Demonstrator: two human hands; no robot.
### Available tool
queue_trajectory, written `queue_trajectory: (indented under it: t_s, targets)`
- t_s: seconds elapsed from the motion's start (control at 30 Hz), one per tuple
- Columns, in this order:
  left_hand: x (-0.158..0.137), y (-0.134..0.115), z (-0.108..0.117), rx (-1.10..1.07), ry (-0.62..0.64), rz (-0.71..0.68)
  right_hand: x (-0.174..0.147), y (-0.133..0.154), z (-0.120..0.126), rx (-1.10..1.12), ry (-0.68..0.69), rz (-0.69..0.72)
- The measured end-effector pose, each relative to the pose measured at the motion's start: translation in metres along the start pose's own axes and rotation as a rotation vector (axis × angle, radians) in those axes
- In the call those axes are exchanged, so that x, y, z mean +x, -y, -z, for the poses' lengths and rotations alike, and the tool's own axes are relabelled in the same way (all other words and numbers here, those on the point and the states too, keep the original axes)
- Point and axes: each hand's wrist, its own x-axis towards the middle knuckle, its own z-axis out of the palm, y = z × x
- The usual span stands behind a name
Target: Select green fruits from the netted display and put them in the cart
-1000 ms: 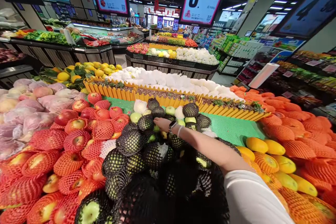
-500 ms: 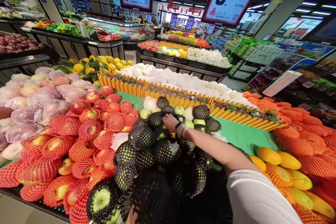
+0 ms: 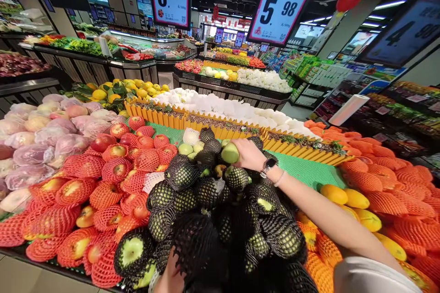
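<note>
A bare green apple [image 3: 230, 153] is in my right hand [image 3: 250, 154], with the fingers closed around its right side. That hand wears a dark watch and hovers over the back of a heap of green apples, many in black foam nets [image 3: 180, 172]. At the bottom, my left hand [image 3: 169, 275] is partly visible, its fingers mostly hidden behind a bunched black foam net [image 3: 196, 243] that it grips. Whether fruit is inside that net I cannot tell. A green apple in an opened black net [image 3: 132, 250] lies left of this hand.
Red apples in pink-red nets [image 3: 118, 170] fill the left side, with wrapped pale fruit [image 3: 34, 152] beyond. Yellow mangoes [image 3: 357, 198] and orange-netted fruit [image 3: 388, 169] lie right. A low yellow fence [image 3: 220, 129] crosses behind, and price screens [image 3: 282, 4] hang above.
My right hand has come up and to the right, and a bare green apple now shows in it. My left hand still sits at the black net. The view has shifted slightly.
</note>
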Motion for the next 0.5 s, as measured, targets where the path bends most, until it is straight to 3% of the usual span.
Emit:
queue_trajectory:
  t_s: [0.1, 0.2, 0.3, 0.5]
  targets:
    - [0.007, -0.010, -0.005, 0.027, 0.045, -0.043, -0.032, 0.011, 0.022, 0.105, -0.147, -0.067]
    - [0.005, -0.025, -0.019, 0.022, 0.072, -0.166, -0.073, 0.033, 0.036, 0.350, -0.344, -0.160]
    - [0.002, -0.039, -0.036, 0.018, 0.076, -0.257, -0.116, 0.060, 0.043, 0.606, -0.414, -0.228]
    - [0.003, -0.065, -0.055, 0.150, -0.030, -0.411, -0.181, 0.101, 0.019, 1.282, -0.442, -0.375]
